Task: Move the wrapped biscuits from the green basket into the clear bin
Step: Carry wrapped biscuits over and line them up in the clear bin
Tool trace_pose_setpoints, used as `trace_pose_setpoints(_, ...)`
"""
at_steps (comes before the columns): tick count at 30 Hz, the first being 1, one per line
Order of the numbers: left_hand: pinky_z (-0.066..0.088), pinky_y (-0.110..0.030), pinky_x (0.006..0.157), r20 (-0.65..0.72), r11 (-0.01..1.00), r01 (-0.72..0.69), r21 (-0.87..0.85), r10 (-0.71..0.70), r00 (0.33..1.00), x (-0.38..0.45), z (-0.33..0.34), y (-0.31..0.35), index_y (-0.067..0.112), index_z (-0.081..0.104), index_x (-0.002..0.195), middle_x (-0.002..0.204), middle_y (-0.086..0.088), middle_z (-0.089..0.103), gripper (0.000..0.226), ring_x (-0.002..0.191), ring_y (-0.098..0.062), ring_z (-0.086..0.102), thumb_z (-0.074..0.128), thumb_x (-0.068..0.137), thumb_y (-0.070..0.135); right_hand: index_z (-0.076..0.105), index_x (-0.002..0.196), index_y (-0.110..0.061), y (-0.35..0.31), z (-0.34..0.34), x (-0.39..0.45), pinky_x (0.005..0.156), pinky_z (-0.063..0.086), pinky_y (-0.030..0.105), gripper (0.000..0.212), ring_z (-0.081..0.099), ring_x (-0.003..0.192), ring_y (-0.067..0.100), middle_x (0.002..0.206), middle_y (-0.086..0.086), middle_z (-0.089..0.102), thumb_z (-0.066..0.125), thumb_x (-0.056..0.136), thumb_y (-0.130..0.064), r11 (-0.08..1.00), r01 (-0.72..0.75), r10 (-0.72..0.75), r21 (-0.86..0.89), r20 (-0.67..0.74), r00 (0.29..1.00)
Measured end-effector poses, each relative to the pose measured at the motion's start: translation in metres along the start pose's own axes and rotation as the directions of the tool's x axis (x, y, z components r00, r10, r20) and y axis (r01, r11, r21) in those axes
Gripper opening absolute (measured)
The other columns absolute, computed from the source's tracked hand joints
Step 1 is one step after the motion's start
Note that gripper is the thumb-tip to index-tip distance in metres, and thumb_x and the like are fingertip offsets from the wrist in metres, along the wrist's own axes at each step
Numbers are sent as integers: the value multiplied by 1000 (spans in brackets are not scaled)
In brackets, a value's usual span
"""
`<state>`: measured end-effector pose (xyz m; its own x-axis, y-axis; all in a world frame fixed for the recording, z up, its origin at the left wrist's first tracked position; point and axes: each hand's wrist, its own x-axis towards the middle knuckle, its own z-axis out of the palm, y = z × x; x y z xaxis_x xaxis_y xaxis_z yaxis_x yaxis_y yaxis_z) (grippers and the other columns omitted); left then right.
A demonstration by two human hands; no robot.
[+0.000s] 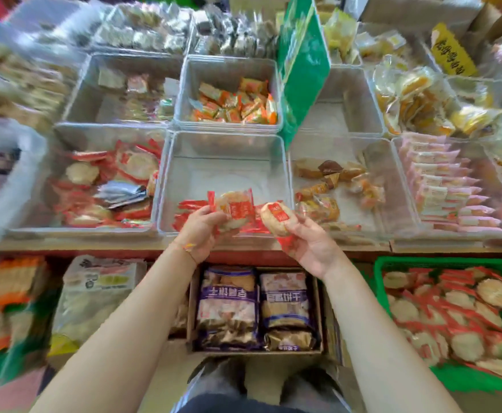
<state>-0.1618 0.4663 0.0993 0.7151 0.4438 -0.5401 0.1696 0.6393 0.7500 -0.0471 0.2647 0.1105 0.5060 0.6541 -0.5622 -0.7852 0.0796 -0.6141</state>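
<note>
My left hand [200, 231] grips a round wrapped biscuit [233, 208] in a clear and red wrapper over the front edge of the clear bin [226, 144]. Just to its right, my right hand [309, 245] holds a second wrapped biscuit [276, 217]. A few red-wrapped biscuits [188, 208] lie at the bin's front; the rest of its floor is bare. The green basket [392, 263] sits low at the right, heaped with several of the same biscuits [464, 320].
Clear bins of other snacks surround the middle bin: red-wrapped biscuits at the left [95, 186], brown sweets at the right [333, 186], orange packets behind [235, 102]. A green sign [303, 64] stands behind. A cardboard box of purple bags [255, 308] sits below the shelf.
</note>
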Motion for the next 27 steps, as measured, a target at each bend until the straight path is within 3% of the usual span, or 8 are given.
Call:
trace_pose_setpoints(3,58,-33,62,-149,977,-144,157,168,974,16,-26,29,6,63,92,83,-12,68,18,66,-20,69,57,86,-9,58,117,-5,-10,35,29,55,55,26,34,68,71,19,94,13,69,65,85,3,991,1,-22,-131,-160,987)
trace_pose_setpoints(6,47,-18,53,-193,851,-279,445,395,898,35,-46,42,22,70,85,70,5,67,15,57,-2,60,72,81,8,63,95,-10,-20,61,64,52,51,23,17,66,60,11,78,6,68,68,83,0,869,15,-214,-495,-350,912)
trace_pose_setpoints(10,50,-16,69,-172,704,-291,648,507,844,60,-59,39,26,73,100,79,16,69,16,76,-3,65,73,84,24,64,113,-17,-20,79,112,77,45,25,31,57,89,14,100,-1,62,67,82,-12,279,28,-564,-960,-140,814)
trace_pose_setpoints(13,54,-30,84,-128,634,-277,723,516,847,72,-65,38,23,72,110,95,7,72,23,91,-13,67,69,88,28,64,119,-19,0,83,142,91,46,36,36,52,108,28,112,9,57,59,85,-11,-92,16,-465,-996,57,883)
trace_pose_setpoints(15,52,-29,83,-69,550,-301,779,552,831,76,-66,39,26,71,109,96,11,70,21,91,-11,65,66,89,27,64,120,-20,17,83,157,93,44,38,36,48,113,32,112,11,55,57,87,-10,-224,-3,-356,-975,79,931)
trace_pose_setpoints(19,45,-22,77,18,390,-325,861,616,787,87,-65,42,26,72,107,94,14,67,24,89,-11,60,64,86,18,65,124,-24,42,82,175,96,47,38,40,51,118,31,122,10,57,55,88,-11,-299,0,-149,-954,47,988)
trace_pose_setpoints(22,50,-33,86,83,344,-344,874,591,803,99,-62,39,20,74,107,101,3,73,29,97,-19,64,61,84,8,60,130,-24,42,79,178,97,47,37,47,52,121,29,129,10,58,54,85,-14,-240,10,-49,-971,22,999)
trace_pose_setpoints(27,45,-33,93,176,244,-375,894,579,796,120,-49,30,16,73,110,105,-4,73,32,101,-29,62,60,84,3,31,143,-26,20,73,176,90,44,34,67,51,119,26,137,7,47,61,83,-21,4,37,-324,-999,33,946)
